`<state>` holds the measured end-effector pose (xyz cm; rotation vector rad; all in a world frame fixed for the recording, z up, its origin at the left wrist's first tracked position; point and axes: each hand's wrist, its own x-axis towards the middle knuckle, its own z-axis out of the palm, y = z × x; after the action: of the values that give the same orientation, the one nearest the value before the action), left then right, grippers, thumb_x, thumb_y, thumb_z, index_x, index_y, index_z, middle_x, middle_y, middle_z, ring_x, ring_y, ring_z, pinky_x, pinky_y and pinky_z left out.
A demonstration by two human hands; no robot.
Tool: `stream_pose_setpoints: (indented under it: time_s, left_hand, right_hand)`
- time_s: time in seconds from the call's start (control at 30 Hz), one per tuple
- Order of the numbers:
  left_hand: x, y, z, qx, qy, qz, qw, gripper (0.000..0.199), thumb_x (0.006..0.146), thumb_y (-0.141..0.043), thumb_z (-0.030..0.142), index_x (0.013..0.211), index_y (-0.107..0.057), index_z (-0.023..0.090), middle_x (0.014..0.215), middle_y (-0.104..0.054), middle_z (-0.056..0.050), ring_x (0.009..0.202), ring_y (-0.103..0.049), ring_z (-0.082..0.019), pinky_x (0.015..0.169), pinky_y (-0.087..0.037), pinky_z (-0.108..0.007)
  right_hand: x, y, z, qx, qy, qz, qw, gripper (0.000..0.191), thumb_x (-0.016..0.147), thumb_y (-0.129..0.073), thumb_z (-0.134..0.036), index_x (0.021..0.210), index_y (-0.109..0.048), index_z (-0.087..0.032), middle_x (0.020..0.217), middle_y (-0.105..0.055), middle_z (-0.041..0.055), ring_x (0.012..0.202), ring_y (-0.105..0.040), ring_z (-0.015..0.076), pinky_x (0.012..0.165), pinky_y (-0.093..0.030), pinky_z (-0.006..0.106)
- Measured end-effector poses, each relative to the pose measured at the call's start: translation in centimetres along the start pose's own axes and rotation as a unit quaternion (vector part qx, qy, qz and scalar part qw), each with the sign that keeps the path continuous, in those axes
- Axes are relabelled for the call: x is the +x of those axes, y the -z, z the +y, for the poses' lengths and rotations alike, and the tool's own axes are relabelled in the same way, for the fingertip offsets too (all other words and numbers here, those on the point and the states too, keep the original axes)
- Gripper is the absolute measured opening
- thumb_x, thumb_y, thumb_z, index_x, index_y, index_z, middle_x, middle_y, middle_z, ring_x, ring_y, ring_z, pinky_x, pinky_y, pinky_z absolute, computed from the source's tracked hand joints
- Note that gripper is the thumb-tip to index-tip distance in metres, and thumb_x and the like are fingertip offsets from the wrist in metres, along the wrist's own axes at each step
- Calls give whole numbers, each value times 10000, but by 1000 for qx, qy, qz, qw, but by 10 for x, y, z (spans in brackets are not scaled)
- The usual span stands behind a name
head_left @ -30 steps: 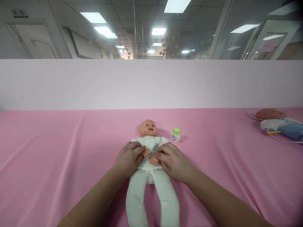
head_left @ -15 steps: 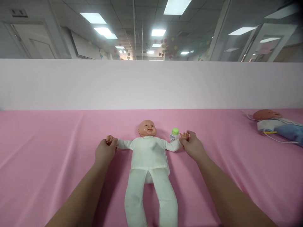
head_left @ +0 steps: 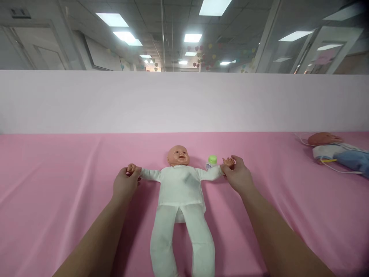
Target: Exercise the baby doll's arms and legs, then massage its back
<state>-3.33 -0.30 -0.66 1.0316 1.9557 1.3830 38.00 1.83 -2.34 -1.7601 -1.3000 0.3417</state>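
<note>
Both grips hold the doll [head_left: 180, 184] at its wrists: left hand [head_left: 124, 184], right hand [head_left: 238, 177]. A bottle [head_left: 211, 161] stands just beside the right grip. A second doll [head_left: 334, 149] lies well apart on the desk [head_left: 57, 173].

The baby doll's [head_left: 181, 192] feet run off the bottom edge. The second doll [head_left: 337, 152] is cut by the right edge, and the green-capped bottle's [head_left: 211, 162] label (partly behind the doll's sleeve) is too small to read.

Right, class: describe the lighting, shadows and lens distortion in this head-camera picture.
Head view: the ceiling light panels are blown out white; light is even, with only soft shadows on the pink cloth beside the white-clothed baby doll; the wide lens stretches both forearms; left hand and right hand look sharp.
</note>
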Motion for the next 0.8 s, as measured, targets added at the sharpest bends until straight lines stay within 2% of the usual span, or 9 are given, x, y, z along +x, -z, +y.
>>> stream_pose_setpoints:
  time_s: [0.07,0.17,0.23,0.33,0.5,0.6,0.67,0.7,0.8]
  left_hand:
    - [-12,-2,7,36,-66,9,997,368,852,-716,490,1139,-670,264,1034,-781,-44,863,-773,-261,723,-611,-365]
    - [-33,-13,13,67,-182,-3,981,350,885,-697,421,1215,-685,306,1082,-779,-15,967,-752,-239,809,-601,-341]
    - [-46,-23,14,94,-267,-33,959,307,910,-680,395,1206,-717,322,1117,-769,-5,978,-739,-221,828,-594,-321]
    - [-59,-37,9,172,-392,-65,901,284,957,-649,396,1213,-755,336,1149,-745,-21,995,-716,-221,833,-588,-323]
    - [-62,-48,4,273,-541,-90,790,301,984,-606,242,1228,-774,299,1136,-717,-76,1098,-655,-271,925,-562,-398]
    - [-61,-48,5,305,-569,-124,754,328,984,-567,181,1210,-782,286,1118,-703,-91,1067,-647,-280,928,-555,-433]
    - [-62,-48,6,304,-561,-134,759,337,991,-550,185,1215,-777,292,1126,-700,-92,1083,-645,-285,933,-550,-438]
    - [-62,-47,6,293,-544,-133,775,330,996,-551,207,1223,-772,298,1141,-701,-88,1095,-646,-284,932,-549,-434]
    - [-60,-42,9,216,-437,-125,864,292,998,-580,340,1233,-751,314,1182,-708,-63,1053,-679,-254,878,-566,-380]
  right_hand:
    - [-15,2,-18,36,35,14,999,681,861,-684,-491,1471,-497,-253,1104,-771,75,857,-760,266,743,-604,393]
    - [-40,-3,-42,77,167,-18,983,554,888,-703,-442,1393,-565,-261,1113,-764,64,847,-747,239,762,-616,384]
    - [-54,-8,-52,70,289,-68,952,369,926,-678,-364,1278,-641,-259,1122,-756,65,907,-728,239,795,-611,388]
    - [-68,-17,-59,18,434,-122,893,193,941,-659,-244,1128,-706,-240,1055,-746,73,950,-691,252,820,-586,406]
    - [-79,-25,-64,-53,507,-151,847,180,918,-670,-108,1018,-755,-232,1046,-727,71,957,-644,246,868,-558,416]
    - [-83,-28,-65,-72,512,-165,840,238,912,-667,-75,1037,-770,-249,1032,-717,63,987,-619,250,897,-547,420]
    - [-83,-30,-64,-58,507,-170,843,258,904,-660,-65,1045,-769,-251,1029,-714,63,992,-618,249,897,-547,420]
    - [-82,-30,-63,-40,497,-167,850,260,897,-660,-68,1049,-767,-250,1035,-714,64,991,-624,247,893,-550,418]
    - [-73,-27,-58,43,432,-146,889,228,898,-681,-156,1090,-752,-256,1052,-726,65,979,-655,242,875,-569,413]
